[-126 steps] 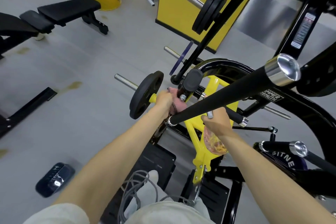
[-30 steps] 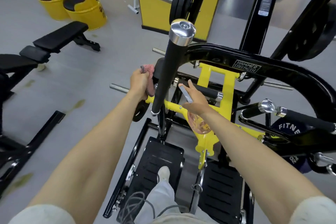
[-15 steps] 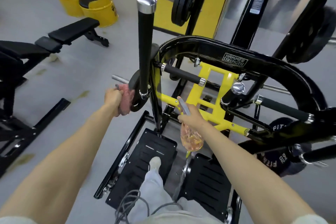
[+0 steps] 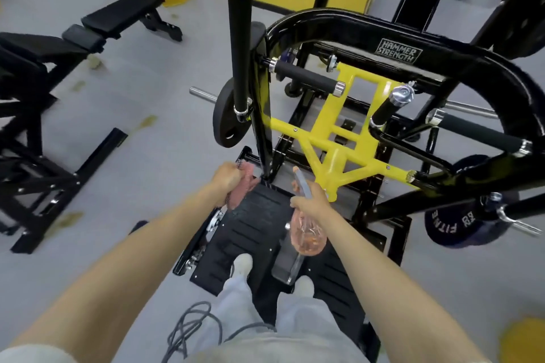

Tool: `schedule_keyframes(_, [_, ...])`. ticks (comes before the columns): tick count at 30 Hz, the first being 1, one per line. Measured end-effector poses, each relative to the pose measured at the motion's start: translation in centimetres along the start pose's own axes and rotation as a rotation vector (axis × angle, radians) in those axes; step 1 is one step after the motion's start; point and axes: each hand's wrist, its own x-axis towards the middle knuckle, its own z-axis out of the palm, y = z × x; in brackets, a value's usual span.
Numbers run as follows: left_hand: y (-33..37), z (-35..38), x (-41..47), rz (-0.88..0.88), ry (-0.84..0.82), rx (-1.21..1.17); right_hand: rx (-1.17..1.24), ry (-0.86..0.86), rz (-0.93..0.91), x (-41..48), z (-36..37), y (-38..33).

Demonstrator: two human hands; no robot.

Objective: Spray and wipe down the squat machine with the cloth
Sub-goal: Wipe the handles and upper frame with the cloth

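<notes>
I get a single view, from a wide-angle camera on the person's head, facing forward and steeply down along both forearms. It sits close over the machine (image 4: 339,132), footplate (image 4: 256,227) at centre, left hand (image 4: 225,177) and right hand (image 4: 309,203) mid-frame, bench (image 4: 124,13) at upper left

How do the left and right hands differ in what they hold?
The left hand grips a pink cloth at the far corner of the left footplate; the right hand grips a clear spray bottle above that plate. The cloth droops from the left hand; the bottle's nozzle juts forward past the right hand. Both hands are curled round what they hold.
</notes>
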Motion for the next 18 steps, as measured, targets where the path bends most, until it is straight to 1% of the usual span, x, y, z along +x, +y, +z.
schedule_keyframes(3, [-0.1, -0.1, 1.5, -0.036, -0.122, 0.129, 0.077, 0.067, 0.081, 0.1, 1.6, 1.0])
schedule_keyframes(7, [0.1, -0.1, 2.2, -0.140, -0.262, 0.243, 0.213, 0.176, 0.121, 0.5, 4.2, 1.1])
schedule_keyframes(9, [0.3, -0.6, 2.2, -0.120, -0.264, 0.248, 0.258, 0.200, 0.137, 0.8, 5.5, 1.1])
schedule_keyframes(12, [0.0, -2.3, 2.7, -0.129, -0.256, 0.235, 0.274, 0.176, 0.157, 0.6, 6.9, 0.4])
schedule_keyframes(15, [-1.1, -4.3, 3.9, -0.134, -0.271, 0.140, 0.244, 0.135, 0.127, 0.3, 8.6, 0.1])
schedule_keyframes(18, [-2.1, -5.6, 3.9, -0.095, -0.195, 0.162, 0.240, 0.127, 0.111, -0.2, 10.0, 0.4])
